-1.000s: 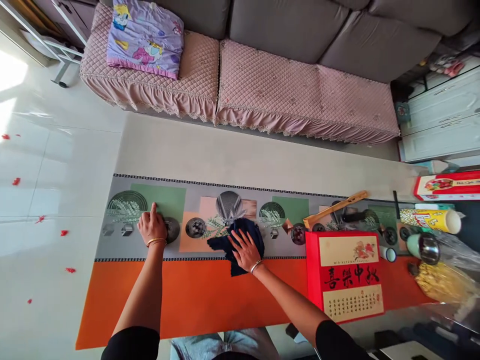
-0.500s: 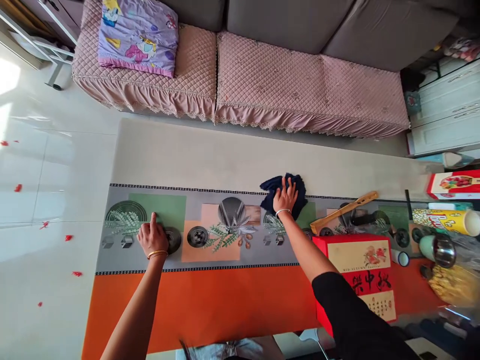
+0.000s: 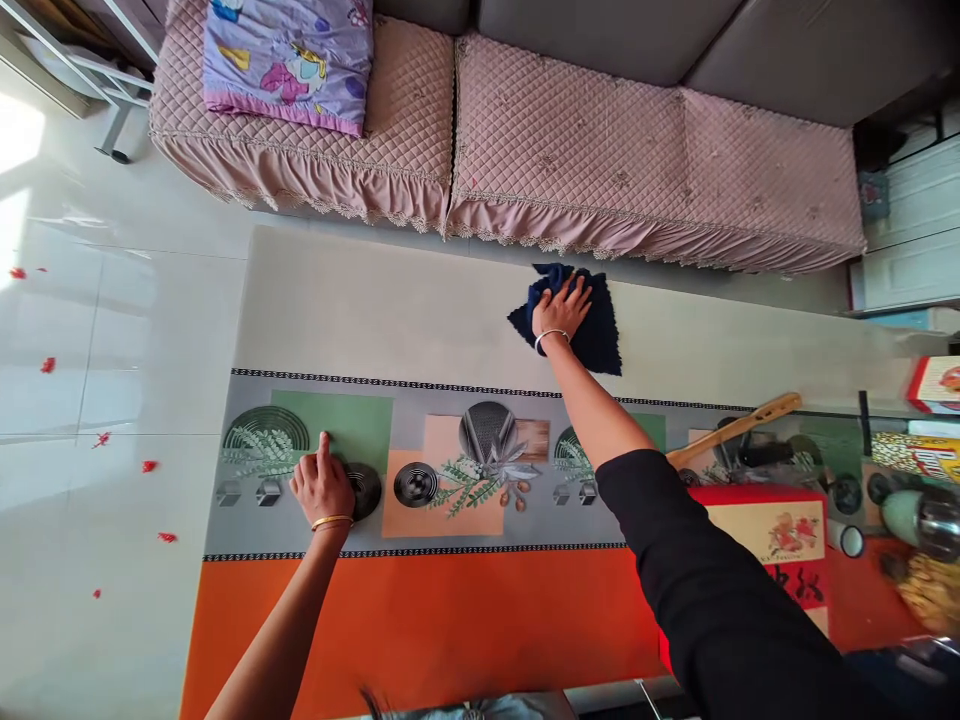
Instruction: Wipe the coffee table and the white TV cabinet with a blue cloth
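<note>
My right hand [image 3: 561, 308] presses down on a dark blue cloth [image 3: 600, 335], which lies partly bunched on the pale far strip of the table [image 3: 360, 300]. Its fingers are over the cloth's bunched part, and a corner spreads out toward me. On the grey patterned band of the table, my left hand [image 3: 322, 485] rests with its index finger stretched out and the other fingers bent. Nothing shows in it. Beside it is a printed dark round pattern.
A red gift box [image 3: 765, 510] stands under my right forearm, with a wooden stick-like tool [image 3: 739, 428] behind it. A cup [image 3: 851, 540], a yellow popcorn tub [image 3: 915, 458] and other items crowd the right end. A pink quilted sofa [image 3: 570, 140] runs behind the table.
My right hand has slid the cloth away from me, from the patterned band onto the pale strip, and the cloth has spread wider. My left hand stays on the same spot.
</note>
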`<state>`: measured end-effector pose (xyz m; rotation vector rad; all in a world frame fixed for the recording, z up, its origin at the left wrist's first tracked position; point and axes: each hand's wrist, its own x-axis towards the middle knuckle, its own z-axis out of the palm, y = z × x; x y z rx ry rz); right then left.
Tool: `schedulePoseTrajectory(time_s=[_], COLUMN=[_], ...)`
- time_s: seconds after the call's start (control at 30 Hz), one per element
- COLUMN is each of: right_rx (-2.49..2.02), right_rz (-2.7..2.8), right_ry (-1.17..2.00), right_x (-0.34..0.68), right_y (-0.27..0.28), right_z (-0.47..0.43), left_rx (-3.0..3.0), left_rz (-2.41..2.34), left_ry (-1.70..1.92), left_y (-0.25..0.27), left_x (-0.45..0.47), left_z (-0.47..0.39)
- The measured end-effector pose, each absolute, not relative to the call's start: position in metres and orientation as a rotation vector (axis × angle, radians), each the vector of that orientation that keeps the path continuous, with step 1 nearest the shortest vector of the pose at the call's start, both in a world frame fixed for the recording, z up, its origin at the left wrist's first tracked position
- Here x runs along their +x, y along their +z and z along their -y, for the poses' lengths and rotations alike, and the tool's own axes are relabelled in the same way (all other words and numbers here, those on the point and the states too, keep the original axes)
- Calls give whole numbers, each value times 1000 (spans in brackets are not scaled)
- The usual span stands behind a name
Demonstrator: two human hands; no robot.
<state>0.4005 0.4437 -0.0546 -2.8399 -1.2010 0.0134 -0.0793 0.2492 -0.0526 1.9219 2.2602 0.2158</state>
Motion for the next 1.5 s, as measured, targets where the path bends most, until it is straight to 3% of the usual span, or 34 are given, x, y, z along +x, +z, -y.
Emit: schedulePoseTrajectory(time_s=[0.27,0.53,0.77,1.17,1.5], right_rx=[-2417,-1871,-2016,-2683,-2917], right_rz=[1617,2125,2069,1553,822], right_ry=[248,513,423,119,-49], right_x=[234,127,293,581,738], right_y=[-42,-32,-31,-38,-63], right_z=[-482,-445,-412,-228,-248], left_rx=[1928,1927,1940,1954,1964], left_rz=[-2238,-2260,-2290,-2303,-2364], left_ry=[185,250,312,329,346], left_y=[-53,-49,-51,-55,-62], left_x=[-80,-79,-82,-87,-96], left_z=[-249,-253,-254,-254,-252])
